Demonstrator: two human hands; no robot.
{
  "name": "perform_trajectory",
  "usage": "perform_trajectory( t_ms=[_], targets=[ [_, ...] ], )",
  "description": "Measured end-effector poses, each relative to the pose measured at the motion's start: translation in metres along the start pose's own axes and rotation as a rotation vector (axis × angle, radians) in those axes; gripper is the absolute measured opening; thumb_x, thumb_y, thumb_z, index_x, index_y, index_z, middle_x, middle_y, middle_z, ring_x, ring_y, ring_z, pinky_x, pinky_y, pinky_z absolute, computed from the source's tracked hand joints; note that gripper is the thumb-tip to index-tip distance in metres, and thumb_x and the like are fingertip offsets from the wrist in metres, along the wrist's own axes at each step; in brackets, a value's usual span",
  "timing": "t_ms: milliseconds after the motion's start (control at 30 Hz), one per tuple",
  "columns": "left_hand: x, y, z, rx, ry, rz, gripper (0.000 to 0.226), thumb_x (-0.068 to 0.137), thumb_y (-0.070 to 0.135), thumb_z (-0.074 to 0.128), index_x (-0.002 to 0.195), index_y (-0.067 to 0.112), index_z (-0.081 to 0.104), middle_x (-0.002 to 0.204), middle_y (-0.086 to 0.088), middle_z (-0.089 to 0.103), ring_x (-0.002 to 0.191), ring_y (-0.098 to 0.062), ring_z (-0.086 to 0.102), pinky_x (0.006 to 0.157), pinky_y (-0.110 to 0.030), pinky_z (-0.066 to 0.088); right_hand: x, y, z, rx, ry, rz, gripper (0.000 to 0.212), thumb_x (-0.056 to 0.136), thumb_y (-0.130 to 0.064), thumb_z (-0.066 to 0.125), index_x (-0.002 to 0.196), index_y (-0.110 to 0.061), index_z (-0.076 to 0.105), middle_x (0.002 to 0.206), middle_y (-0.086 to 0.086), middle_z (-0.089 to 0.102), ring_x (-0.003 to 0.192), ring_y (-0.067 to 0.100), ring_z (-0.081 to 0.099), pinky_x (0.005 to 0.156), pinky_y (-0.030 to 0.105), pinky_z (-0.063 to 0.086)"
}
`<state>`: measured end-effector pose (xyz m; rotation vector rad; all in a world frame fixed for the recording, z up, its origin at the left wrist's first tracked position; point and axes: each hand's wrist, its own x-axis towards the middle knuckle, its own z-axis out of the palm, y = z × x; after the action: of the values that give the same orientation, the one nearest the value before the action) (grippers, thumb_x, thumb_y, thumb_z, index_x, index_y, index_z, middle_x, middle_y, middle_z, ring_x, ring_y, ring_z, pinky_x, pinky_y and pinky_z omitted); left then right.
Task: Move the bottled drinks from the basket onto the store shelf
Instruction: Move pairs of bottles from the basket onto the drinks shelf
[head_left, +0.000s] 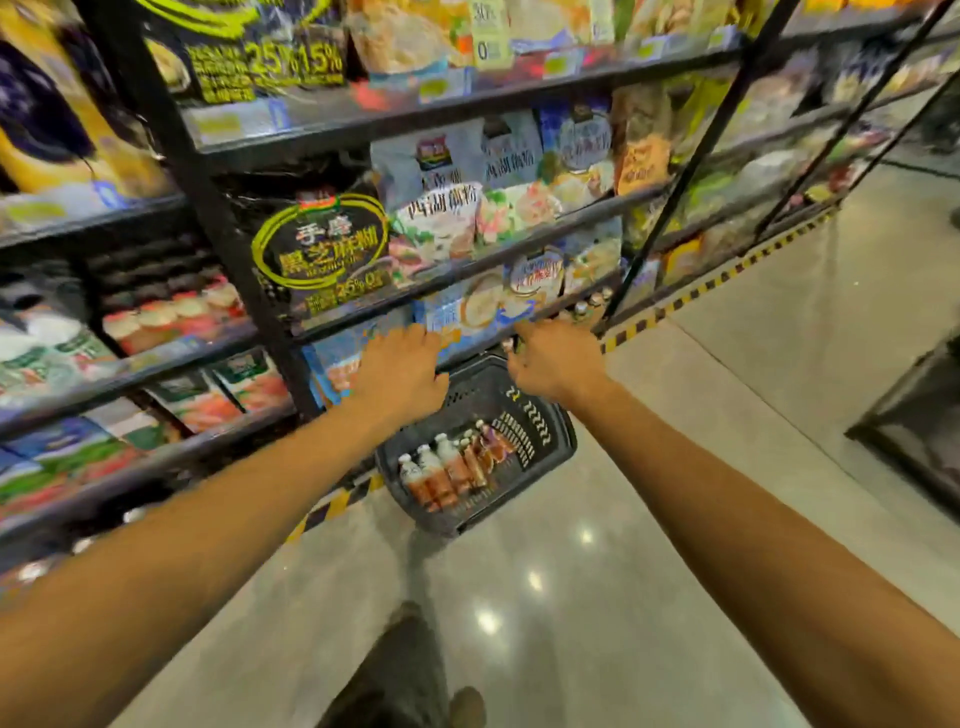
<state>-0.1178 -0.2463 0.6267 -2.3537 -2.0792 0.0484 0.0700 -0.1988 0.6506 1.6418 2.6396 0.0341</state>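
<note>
A black plastic basket (550, 441) sits on the floor against the foot of the shelf unit. Several small bottled drinks (441, 470) with white caps and orange-brown labels lie in a row inside it. My left hand (400, 371) hovers above the basket's far left rim, palm down, fingers loosely apart, holding nothing. My right hand (553, 358) is stretched out above the basket's far right side, near the lowest shelf, fingers curled downward; no bottle shows in it. A few similar bottles (589, 306) stand on the lowest shelf beyond my right hand.
The black metal shelf unit (467, 265) holds bagged foods on several levels, with jars (171, 312) on the left bay. A yellow-black striped strip (727, 273) runs along its base. The glossy aisle floor (727, 415) opens to the right, where a dark fixture (914, 415) stands. My feet show at the bottom.
</note>
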Motion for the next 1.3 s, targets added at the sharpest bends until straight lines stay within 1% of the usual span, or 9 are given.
perform_trajectory(
  t_ms=[67,233,400,600,833,933,1000,1133,1300],
  targets=[
    [0.010,0.008,0.026,-0.016,-0.083,-0.028,0.051,0.096,0.039,0.040,0.136,0.007,0.039,0.128,-0.015,0.050,0.109,-0.035,0.052,0.077,-0.041,0.042,0.007,0.014,0.024,0.023,-0.068,-0.007,0.042,0.094,-0.036,0.044,0.125,-0.009,0.049,0.112,0.017,0.060,0.101,0.035,0.056,0.072,0.039,0.045],
    [0.049,0.011,0.106,-0.067,-0.253,-0.149,0.050,0.094,0.040,0.041,0.132,0.008,0.042,0.130,-0.014,0.048,0.115,-0.034,0.049,0.092,-0.045,0.044,0.045,0.042,0.095,0.059,-0.254,-0.057,0.044,0.093,-0.038,0.044,0.127,-0.009,0.047,0.116,0.018,0.058,0.115,0.038,0.050,0.081,0.043,0.047],
    [0.110,0.022,0.192,-0.126,-0.377,-0.242,0.043,0.091,0.039,0.045,0.124,0.011,0.049,0.122,-0.010,0.055,0.112,-0.029,0.053,0.089,-0.040,0.045,0.103,0.065,0.183,0.066,-0.434,-0.128,0.044,0.091,-0.033,0.047,0.128,-0.010,0.048,0.122,0.016,0.057,0.116,0.035,0.049,0.089,0.043,0.044],
    [0.175,0.050,0.298,-0.207,-0.519,-0.377,0.054,0.088,0.037,0.048,0.135,0.010,0.040,0.138,-0.012,0.045,0.126,-0.032,0.043,0.103,-0.045,0.035,0.157,0.101,0.286,0.083,-0.634,-0.178,0.050,0.089,-0.032,0.049,0.135,-0.014,0.044,0.129,0.015,0.052,0.120,0.035,0.046,0.096,0.043,0.040],
    [0.224,0.085,0.435,-0.230,-0.542,-0.505,0.043,0.085,0.032,0.049,0.125,0.016,0.048,0.132,-0.009,0.048,0.122,-0.029,0.045,0.101,-0.047,0.037,0.202,0.124,0.436,0.114,-0.682,-0.172,0.045,0.090,-0.030,0.045,0.131,-0.011,0.045,0.127,0.014,0.054,0.121,0.034,0.048,0.095,0.041,0.041],
    [0.235,0.097,0.502,-0.247,-0.575,-0.590,0.046,0.086,0.033,0.048,0.128,0.014,0.046,0.132,-0.009,0.049,0.120,-0.029,0.046,0.098,-0.046,0.038,0.213,0.126,0.505,0.144,-0.618,-0.266,0.042,0.088,-0.028,0.047,0.128,-0.014,0.051,0.126,0.011,0.059,0.119,0.033,0.052,0.096,0.041,0.043],
    [0.241,0.100,0.544,-0.315,-0.547,-0.671,0.047,0.088,0.035,0.047,0.129,0.013,0.045,0.133,-0.010,0.049,0.121,-0.030,0.046,0.099,-0.046,0.037,0.218,0.124,0.547,0.188,-0.603,-0.289,0.045,0.089,-0.029,0.049,0.132,-0.016,0.048,0.128,0.012,0.057,0.120,0.033,0.052,0.093,0.043,0.048],
    [0.245,0.094,0.614,-0.522,-0.445,-0.905,0.057,0.090,0.037,0.051,0.139,0.012,0.037,0.141,-0.010,0.043,0.131,-0.029,0.039,0.106,-0.046,0.033,0.224,0.114,0.634,0.334,-0.796,-0.059,0.048,0.090,-0.045,0.049,0.129,-0.018,0.048,0.125,0.009,0.058,0.115,0.032,0.055,0.089,0.042,0.046],
    [0.241,0.079,0.693,-0.528,-0.354,-0.978,0.069,0.089,0.044,0.050,0.146,0.011,0.027,0.141,-0.012,0.042,0.128,-0.030,0.038,0.103,-0.044,0.032,0.223,0.090,0.738,0.496,-0.912,0.197,0.053,0.084,-0.055,0.050,0.120,-0.017,0.050,0.114,0.009,0.062,0.109,0.034,0.058,0.092,0.046,0.048]
  ],
)
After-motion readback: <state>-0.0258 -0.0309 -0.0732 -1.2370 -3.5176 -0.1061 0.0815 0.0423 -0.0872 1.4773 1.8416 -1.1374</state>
